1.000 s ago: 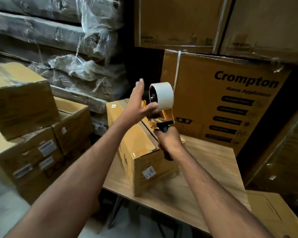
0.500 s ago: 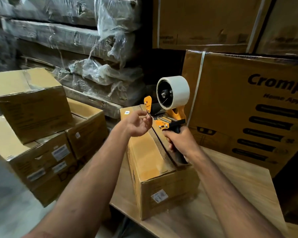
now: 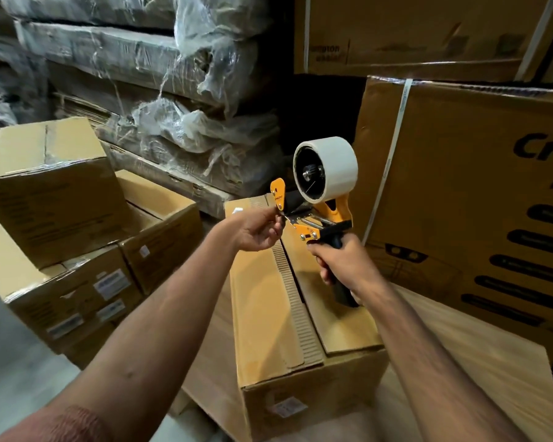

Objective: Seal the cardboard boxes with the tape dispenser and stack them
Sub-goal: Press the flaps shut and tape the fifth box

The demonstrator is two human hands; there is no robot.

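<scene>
A long cardboard box (image 3: 268, 314) lies on the wooden table (image 3: 479, 362), its two top flaps folded down with an open seam between them. Above it I hold an orange tape dispenser (image 3: 320, 205) with a white tape roll. My right hand (image 3: 342, 266) grips its black handle. My left hand (image 3: 256, 229) pinches at the dispenser's front end, by the orange flap, with curled fingers; the tape end itself is too thin to make out. A pile of cardboard boxes (image 3: 51, 193) sits at the left; one of them (image 3: 160, 215) is open.
A large printed carton (image 3: 476, 193) stands behind the table at the right, with more cartons (image 3: 412, 30) above it. Plastic-wrapped bundles (image 3: 160, 90) are piled at the back left. Grey floor (image 3: 13, 378) shows at the lower left.
My left hand came down from the tape roll and now pinches at the dispenser's front. The view has swung left and moved closer to the box.
</scene>
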